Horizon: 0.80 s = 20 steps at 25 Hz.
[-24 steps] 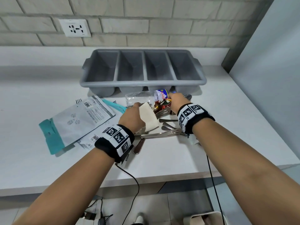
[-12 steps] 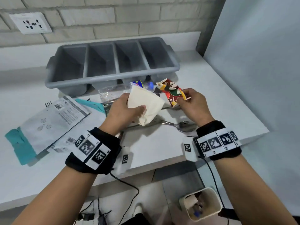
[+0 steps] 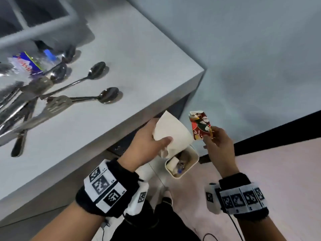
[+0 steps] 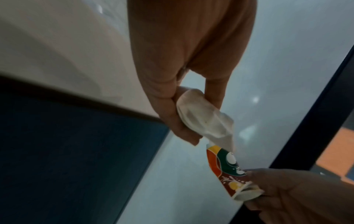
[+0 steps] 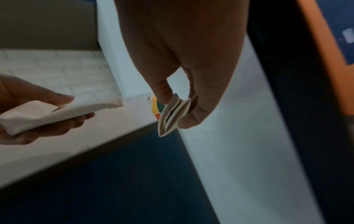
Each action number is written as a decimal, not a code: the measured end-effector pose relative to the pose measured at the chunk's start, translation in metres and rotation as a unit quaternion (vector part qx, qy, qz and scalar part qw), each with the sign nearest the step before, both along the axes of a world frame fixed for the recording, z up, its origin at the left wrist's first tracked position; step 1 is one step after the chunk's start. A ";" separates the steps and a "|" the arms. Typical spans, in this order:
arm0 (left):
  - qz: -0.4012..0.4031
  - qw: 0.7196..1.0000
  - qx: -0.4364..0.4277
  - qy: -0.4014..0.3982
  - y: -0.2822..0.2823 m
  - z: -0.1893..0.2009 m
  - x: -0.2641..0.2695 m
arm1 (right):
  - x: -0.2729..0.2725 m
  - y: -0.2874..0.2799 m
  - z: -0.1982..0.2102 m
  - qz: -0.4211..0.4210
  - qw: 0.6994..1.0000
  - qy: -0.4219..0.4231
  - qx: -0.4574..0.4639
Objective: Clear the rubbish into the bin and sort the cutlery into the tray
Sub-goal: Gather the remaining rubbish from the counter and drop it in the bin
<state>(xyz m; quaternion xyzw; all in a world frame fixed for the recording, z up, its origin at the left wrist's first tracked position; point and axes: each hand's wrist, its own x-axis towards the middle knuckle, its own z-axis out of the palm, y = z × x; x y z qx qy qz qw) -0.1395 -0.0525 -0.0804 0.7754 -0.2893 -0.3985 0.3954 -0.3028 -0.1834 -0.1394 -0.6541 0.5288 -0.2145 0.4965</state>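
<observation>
On the tabletop to the left we see spoons lying loose. Our left hand pinches a cream napkin above the bin; just right, our right hand pinches a flattened printed carton, also over the bin.

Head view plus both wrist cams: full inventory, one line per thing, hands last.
Napkin: one, cream, held above the bin.
Wrapper: one, red, green and orange print, flattened, beside the napkin, over the floor.
Bin: one, cream, on the floor off the table corner, rubbish inside.
Spoons: at least four, steel, on the table.
Other cutlery: a blurred steel pile, count unclear, table's left.
Plastic bottle: one, clear, blue label, by the tray.
Tray: one, grey, table rear.
Table: one, white.
Left hand: grips the napkin.
Right hand: pinches the wrapper.
</observation>
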 end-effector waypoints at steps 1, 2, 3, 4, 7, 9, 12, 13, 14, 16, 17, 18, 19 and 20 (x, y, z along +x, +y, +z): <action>-0.001 1.000 0.023 0.013 -0.007 -0.019 -0.012 | -0.019 0.000 -0.021 -0.024 0.999 0.011 0.023; 0.000 0.998 0.051 0.021 -0.013 -0.040 -0.022 | -0.035 0.002 -0.042 -0.043 0.998 0.023 0.044; 0.001 0.997 0.079 0.023 -0.018 -0.058 -0.027 | -0.045 0.005 -0.061 -0.055 0.996 0.038 0.059; -0.009 0.993 0.112 0.019 -0.027 -0.080 -0.032 | -0.055 0.007 -0.083 -0.068 0.993 0.060 0.074; -0.046 0.979 0.199 -0.001 -0.050 -0.146 -0.042 | -0.070 0.013 -0.149 -0.104 0.976 0.128 0.141; -0.061 0.974 0.220 -0.008 -0.066 -0.197 -0.044 | -0.071 0.013 -0.198 -0.123 0.963 0.154 0.184; -0.132 0.960 0.245 -0.037 -0.086 -0.277 -0.049 | -0.068 0.007 -0.272 -0.121 0.949 0.192 0.220; -0.163 0.954 0.249 -0.047 -0.094 -0.307 -0.051 | -0.066 0.004 -0.300 -0.117 0.946 0.204 0.223; -0.186 0.947 0.256 -0.050 -0.101 -0.337 -0.053 | -0.064 0.000 -0.327 -0.119 0.944 0.209 0.225; -0.224 0.937 0.264 -0.051 -0.116 -0.393 -0.056 | -0.059 -0.010 -0.376 -0.127 0.943 0.209 0.224; -0.243 0.932 0.264 -0.058 -0.124 -0.420 -0.059 | -0.057 -0.016 -0.399 -0.129 0.944 0.213 0.217; -0.257 0.927 0.264 -0.069 -0.131 -0.442 -0.061 | -0.055 -0.022 -0.419 -0.130 0.945 0.218 0.205; -0.268 0.923 0.263 -0.082 -0.138 -0.464 -0.064 | -0.055 -0.029 -0.439 -0.133 0.947 0.222 0.193; -0.275 0.920 0.261 -0.097 -0.146 -0.479 -0.065 | -0.053 -0.035 -0.452 -0.137 0.948 0.224 0.179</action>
